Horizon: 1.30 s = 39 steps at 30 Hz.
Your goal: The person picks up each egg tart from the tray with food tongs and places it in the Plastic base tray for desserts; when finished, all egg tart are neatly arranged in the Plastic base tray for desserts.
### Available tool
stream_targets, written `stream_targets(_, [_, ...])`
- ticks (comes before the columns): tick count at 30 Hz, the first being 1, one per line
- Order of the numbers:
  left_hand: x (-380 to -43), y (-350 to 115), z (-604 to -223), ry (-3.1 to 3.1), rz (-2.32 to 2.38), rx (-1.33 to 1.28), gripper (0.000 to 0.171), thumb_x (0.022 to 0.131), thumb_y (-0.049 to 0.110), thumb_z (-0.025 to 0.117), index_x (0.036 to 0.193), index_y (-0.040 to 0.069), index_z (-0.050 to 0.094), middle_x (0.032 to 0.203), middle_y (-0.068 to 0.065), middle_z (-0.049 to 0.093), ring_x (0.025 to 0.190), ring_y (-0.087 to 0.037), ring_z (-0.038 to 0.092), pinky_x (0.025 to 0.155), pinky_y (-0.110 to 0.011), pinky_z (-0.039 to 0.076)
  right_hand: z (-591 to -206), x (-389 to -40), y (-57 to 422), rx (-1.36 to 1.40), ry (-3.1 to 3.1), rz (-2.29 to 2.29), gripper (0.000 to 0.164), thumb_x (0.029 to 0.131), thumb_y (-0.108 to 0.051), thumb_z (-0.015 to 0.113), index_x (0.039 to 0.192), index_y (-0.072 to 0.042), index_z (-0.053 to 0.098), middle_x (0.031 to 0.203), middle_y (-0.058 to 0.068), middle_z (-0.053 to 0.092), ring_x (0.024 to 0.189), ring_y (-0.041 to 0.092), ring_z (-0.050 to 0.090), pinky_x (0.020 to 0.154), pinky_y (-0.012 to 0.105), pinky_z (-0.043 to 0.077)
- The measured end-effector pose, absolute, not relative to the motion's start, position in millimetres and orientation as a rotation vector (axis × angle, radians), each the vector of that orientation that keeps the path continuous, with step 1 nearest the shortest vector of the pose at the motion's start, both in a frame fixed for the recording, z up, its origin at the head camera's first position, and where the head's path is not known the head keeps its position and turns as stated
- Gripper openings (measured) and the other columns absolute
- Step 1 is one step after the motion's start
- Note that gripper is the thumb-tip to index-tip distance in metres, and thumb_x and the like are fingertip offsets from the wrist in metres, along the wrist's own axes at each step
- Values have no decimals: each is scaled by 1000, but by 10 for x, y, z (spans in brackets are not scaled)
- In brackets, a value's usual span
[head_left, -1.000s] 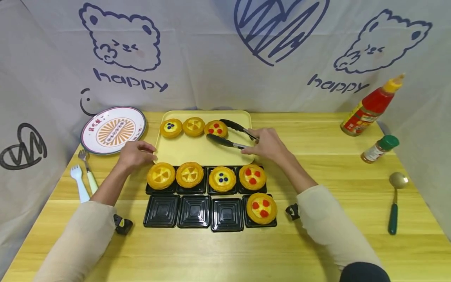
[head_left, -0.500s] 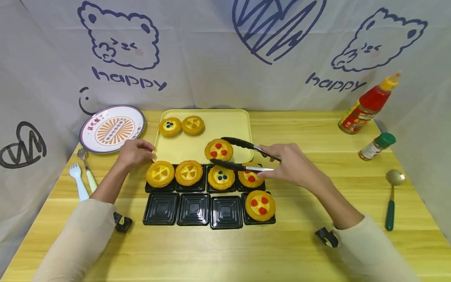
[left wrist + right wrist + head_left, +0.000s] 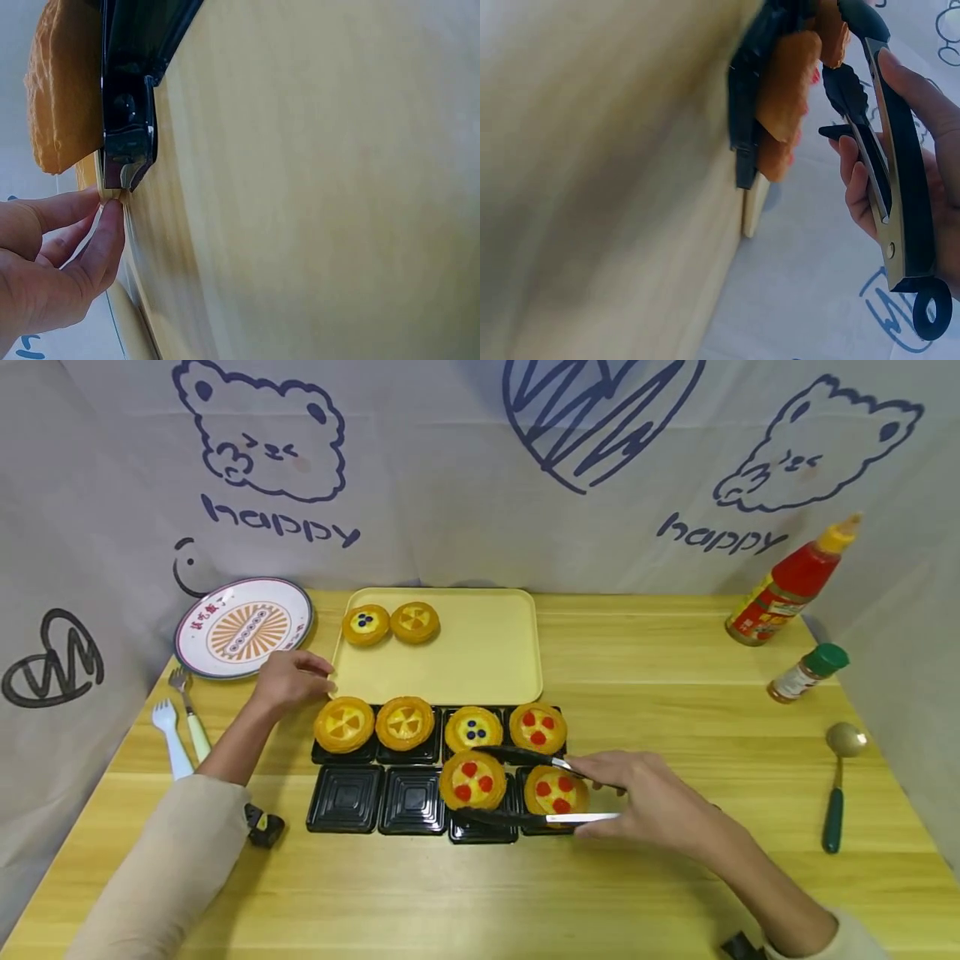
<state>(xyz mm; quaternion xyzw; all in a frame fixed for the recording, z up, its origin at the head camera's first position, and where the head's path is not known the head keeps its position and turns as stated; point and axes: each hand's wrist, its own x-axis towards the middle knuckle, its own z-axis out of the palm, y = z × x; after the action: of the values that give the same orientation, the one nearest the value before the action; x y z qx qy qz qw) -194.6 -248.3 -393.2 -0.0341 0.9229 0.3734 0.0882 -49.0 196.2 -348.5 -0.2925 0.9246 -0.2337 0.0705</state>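
My right hand grips black-tipped metal tongs by their arms. Between the tong tips is an egg tart with three red fruit pieces, over the third black square holder of the front row. My left hand pinches the near left corner of the yellow tray between thumb and fingers, as the left wrist view also shows. Two tarts remain on that tray: one with blue berries and one with orange wedges. Another red-topped tart sits in the front row's right holder.
The back row of holders carries several tarts, among them an orange-wedge tart. A round plate, a blue fork and a metal fork lie left. To the right are a red sauce bottle, a green-capped jar and a spoon.
Held in the tongs, the red-topped tart has come off the yellow tray, moving toward me to the front row of holders. My left hand stays at the tray's corner.
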Motion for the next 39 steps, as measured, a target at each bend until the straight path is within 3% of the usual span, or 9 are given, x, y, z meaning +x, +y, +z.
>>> stream_targets(14, [-1982,-2459,-3888,2744,1114,-105,29,82,12,71,106,-5,66,105,-23,66,75,-14,56,62,-22,46,-3606,-337,2025,-845,2802,-657,74,65,-34,85,130,-12,58,125,12,63,113,31,61,93,45,50])
stream_targets(24, [-1992,-2453,-3874,2749,1110,-83,29,82,12,70,106,-4,66,105,-24,66,74,-14,57,63,-22,46,-3417,-395,1997,-783,2752,-655,77,67,-37,84,134,-11,55,130,10,60,116,29,59,97,47,48])
stream_targets(29, [-1993,-2470,-3880,2751,1098,-85,28,83,12,69,106,-3,67,103,-21,67,77,-17,57,64,-23,46,-3356,-577,1908,-818,2776,-699,78,69,-40,83,133,-8,55,129,14,60,105,25,65,93,46,50])
stream_targets(34, [-1983,-2490,-3902,2747,1096,-85,29,82,12,70,106,-3,66,102,-21,67,75,-15,57,64,-23,46,-3347,-900,1712,-807,2799,-720,81,68,-40,83,135,-6,53,131,15,59,116,32,59,97,46,48])
stream_targets(39, [-1954,-2499,-3929,2726,1114,-89,29,82,12,70,106,-4,66,102,-22,67,72,-11,56,63,-23,47,-3344,-1326,1501,-742,2822,-702,82,70,-40,83,137,-5,50,128,14,61,95,24,66,80,36,55])
